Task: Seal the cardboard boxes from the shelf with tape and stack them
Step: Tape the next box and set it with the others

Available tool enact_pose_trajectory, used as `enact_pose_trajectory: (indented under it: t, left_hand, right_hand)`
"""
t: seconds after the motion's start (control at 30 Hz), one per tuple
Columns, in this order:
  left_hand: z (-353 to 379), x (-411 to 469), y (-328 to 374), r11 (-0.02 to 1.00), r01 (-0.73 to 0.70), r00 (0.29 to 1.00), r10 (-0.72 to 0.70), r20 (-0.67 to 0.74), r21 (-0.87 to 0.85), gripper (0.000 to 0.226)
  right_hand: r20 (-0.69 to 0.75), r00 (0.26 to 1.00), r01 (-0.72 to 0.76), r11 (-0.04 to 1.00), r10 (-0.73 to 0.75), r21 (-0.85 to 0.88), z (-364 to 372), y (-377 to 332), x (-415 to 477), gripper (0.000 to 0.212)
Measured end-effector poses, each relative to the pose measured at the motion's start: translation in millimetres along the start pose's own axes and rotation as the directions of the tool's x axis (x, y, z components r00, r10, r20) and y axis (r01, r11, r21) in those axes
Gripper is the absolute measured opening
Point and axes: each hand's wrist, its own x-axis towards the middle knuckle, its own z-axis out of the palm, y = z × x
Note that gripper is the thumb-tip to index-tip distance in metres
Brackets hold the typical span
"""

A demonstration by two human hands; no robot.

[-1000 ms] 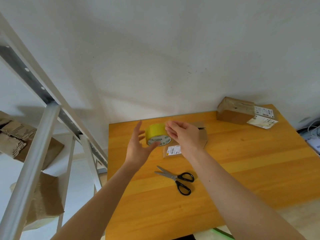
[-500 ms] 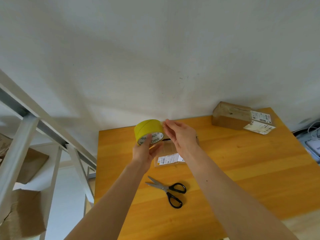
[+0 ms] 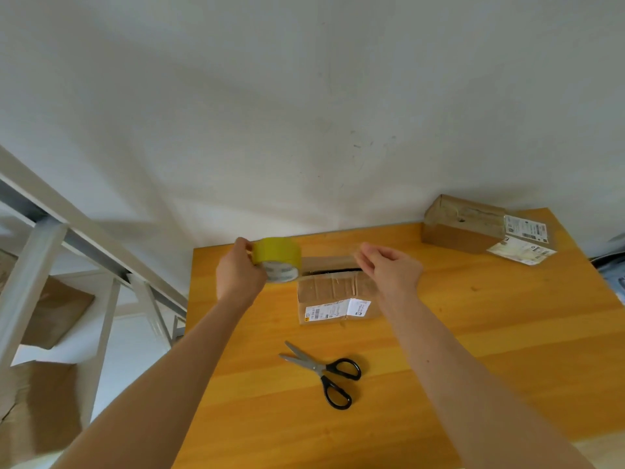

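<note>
So mid-frame, the left hand [image 3: 238, 277] grips the yellow tape roll [image 3: 278, 253] while the right hand [image 3: 390, 270] pinches the pulled-out strip [image 3: 328, 261] over the box [image 3: 333, 289]. Scissors [image 3: 323, 368] lie just below.

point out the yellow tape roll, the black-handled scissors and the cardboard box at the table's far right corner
yellow tape roll [image 3: 277, 250]: head view, outer yellow band.
black-handled metal scissors [image 3: 319, 367]: head view, pivot.
brown cardboard box at far right corner [image 3: 456, 233]: head view, front side wall.
</note>
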Motion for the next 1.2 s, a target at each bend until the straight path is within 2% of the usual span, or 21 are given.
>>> enact_pose_trajectory:
  t: [0.07,0.2,0.37,0.47,0.6,0.67,0.8,0.87,1.0,1.07,1.13,1.2]
  left_hand:
    - [-7.4,2.0,-10.3,0.983,-0.068,0.998,0.070,-0.003,0.172,0.029]
    - [-5.7,2.6,-14.5,0.922,-0.199,0.979,0.204,0.020,0.333,0.023]
    - [-4.5,-1.1,-16.9,0.867,-0.231,0.973,0.209,0.098,0.441,0.026]
    - [0.0,-1.0,-14.9,0.816,-0.284,0.958,0.261,0.118,0.503,0.026]
    - [-5.1,7.0,-19.6,0.753,-0.284,0.959,0.231,0.165,0.594,0.030]
    - [-6.6,9.4,-22.6,0.767,-0.296,0.955,0.253,0.157,0.570,0.030]
    - [-4.6,3.5,-24.5,0.894,-0.335,0.942,0.327,0.079,0.296,0.020]
    - [-2.6,0.2,-21.9,0.891,-0.376,0.926,0.370,0.073,0.255,0.022]
    - [-2.8,2.3,-8.6,0.860,-0.426,0.905,0.413,0.106,0.280,0.031]
    - [-5.6,6.7,-3.7,0.844,-0.442,0.897,0.426,0.122,0.305,0.033]
    - [-10.0,9.6,-2.4,0.847,-0.433,0.901,0.418,0.119,0.310,0.034]
    - [-13.4,11.2,-4.7,0.848,-0.433,0.901,0.418,0.116,0.305,0.032]
  right_hand:
    - [0.015,1.000,0.010,1.000,-0.010,-0.027,-5.7,-5.2,3.4,0.010]
    - [0.020,1.000,-0.003,0.999,0.004,-0.055,-7.2,-3.2,5.4,0.009]
    - [-0.003,0.999,-0.046,0.997,0.046,-0.058,-13.1,3.0,8.9,0.009]
    - [-0.059,0.996,-0.075,0.996,0.072,-0.040,-20.6,5.7,10.5,0.009]
    - [-0.094,0.994,-0.060,0.997,0.055,-0.050,-34.8,-3.8,22.7,0.011]
    - [-0.061,0.997,-0.043,0.992,0.036,-0.119,-42.8,-7.6,28.2,0.014]
    - [-0.080,0.996,-0.049,0.988,0.037,-0.146,-54.5,-7.0,36.7,0.017]
    - [-0.096,0.995,-0.035,0.986,0.019,-0.163,-58.1,-4.7,39.5,0.013]
    - [-0.119,0.992,0.014,0.967,-0.045,-0.253,-60.5,0.3,44.8,0.007]
    - [-0.135,0.976,0.098,0.898,-0.171,-0.428,-59.9,1.6,48.7,0.009]
    - [-0.080,0.939,0.190,0.701,-0.333,-0.687,-58.9,3.3,51.4,0.013]
    - [-0.019,0.928,0.224,0.597,-0.372,-0.770,-56.8,6.1,53.6,0.017]
